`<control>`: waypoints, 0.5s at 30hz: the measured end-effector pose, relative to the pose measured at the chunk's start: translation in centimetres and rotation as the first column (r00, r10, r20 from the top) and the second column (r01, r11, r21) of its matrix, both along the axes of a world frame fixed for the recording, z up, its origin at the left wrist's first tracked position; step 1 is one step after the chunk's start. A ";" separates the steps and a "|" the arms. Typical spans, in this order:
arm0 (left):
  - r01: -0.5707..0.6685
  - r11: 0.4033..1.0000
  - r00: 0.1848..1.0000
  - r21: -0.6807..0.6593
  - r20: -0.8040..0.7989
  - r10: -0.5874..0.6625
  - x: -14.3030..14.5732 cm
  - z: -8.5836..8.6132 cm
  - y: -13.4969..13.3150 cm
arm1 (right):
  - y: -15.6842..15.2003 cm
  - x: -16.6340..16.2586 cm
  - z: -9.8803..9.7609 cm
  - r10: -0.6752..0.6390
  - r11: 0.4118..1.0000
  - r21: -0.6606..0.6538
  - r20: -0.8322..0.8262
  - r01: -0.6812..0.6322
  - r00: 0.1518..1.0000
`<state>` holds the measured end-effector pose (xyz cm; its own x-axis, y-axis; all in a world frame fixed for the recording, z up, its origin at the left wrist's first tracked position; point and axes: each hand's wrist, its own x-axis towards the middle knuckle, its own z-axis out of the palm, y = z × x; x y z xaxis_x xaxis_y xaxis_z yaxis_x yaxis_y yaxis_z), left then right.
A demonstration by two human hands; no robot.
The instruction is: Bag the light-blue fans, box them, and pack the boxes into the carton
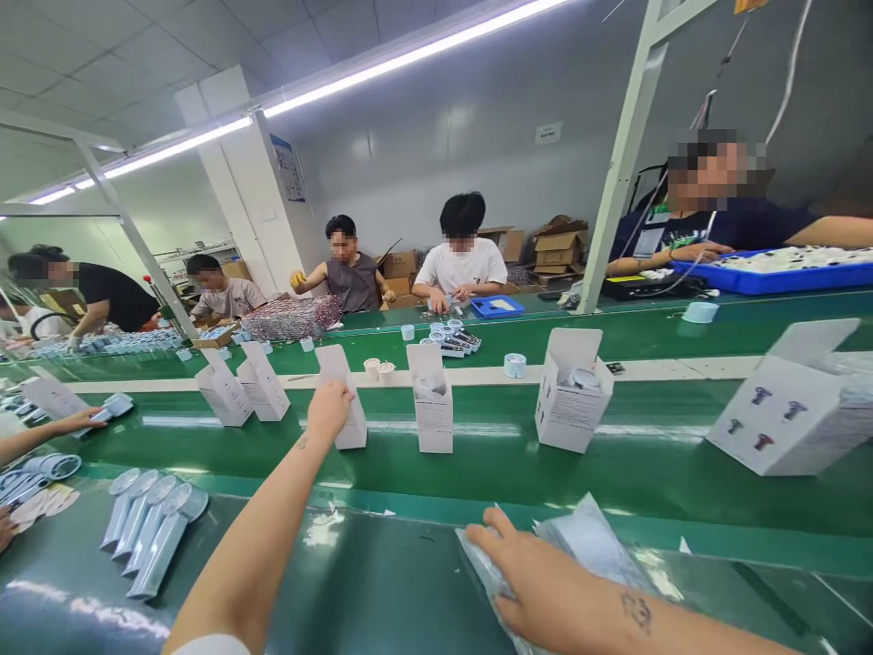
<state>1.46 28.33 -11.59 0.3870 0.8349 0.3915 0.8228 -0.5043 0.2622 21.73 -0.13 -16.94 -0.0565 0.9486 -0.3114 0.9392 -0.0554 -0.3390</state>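
My left hand [328, 411] reaches out over the green conveyor belt, its fingers closed at the upper side of an upright white carton [353, 420] whose flap stands up. Low in the view, my right hand [522, 564] rests over a clear plastic bag [487, 569] on the bench, with fingers and thumb apart. Another pale, bagged item [590, 537] lies just beyond it. To the right of my left hand, an open white carton [434, 414] stands on the belt with something wrapped in plastic inside.
More open cartons [574, 391] stand along the belt, including a large printed one [791, 409] at right. Pale blue handled parts [154, 528] lie on the bench at left. A neighbour's hand [85, 418] holds a similar part. Co-workers sit across the line near a blue tray [496, 307].
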 end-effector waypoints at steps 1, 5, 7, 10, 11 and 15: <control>0.009 1.000 1.000 -0.012 -0.009 -0.009 0.5 0.2 -0.9 | 0.1 0.3 0.1 -0.006 1.000 0.012 -0.047 0.006 0.999; 0.035 0.999 0.999 -0.036 0.034 -0.034 0.5 1.6 -5.7 | 1.0 1.4 0.9 -0.102 0.987 0.087 -0.289 0.132 0.952; 0.102 0.990 0.965 -0.096 0.251 -0.075 -0.6 1.9 -9.7 | 2.4 1.6 1.9 -0.189 0.950 0.143 -0.440 0.276 0.878; 0.351 0.908 0.785 -0.226 0.599 -0.154 -2.4 0.7 -17.1 | 5.6 0.4 3.5 -0.267 0.848 0.128 -0.736 0.515 0.622; 0.417 0.879 0.762 -0.232 0.616 -0.199 -2.8 -0.1 -19.2 | 6.7 -0.7 3.9 -0.253 0.830 0.100 -0.809 0.549 0.530; 0.231 0.968 0.808 -0.098 0.573 -0.135 -3.6 -2.5 -22.3 | 10.2 -7.0 4.2 -0.146 0.871 0.072 -0.906 0.485 0.397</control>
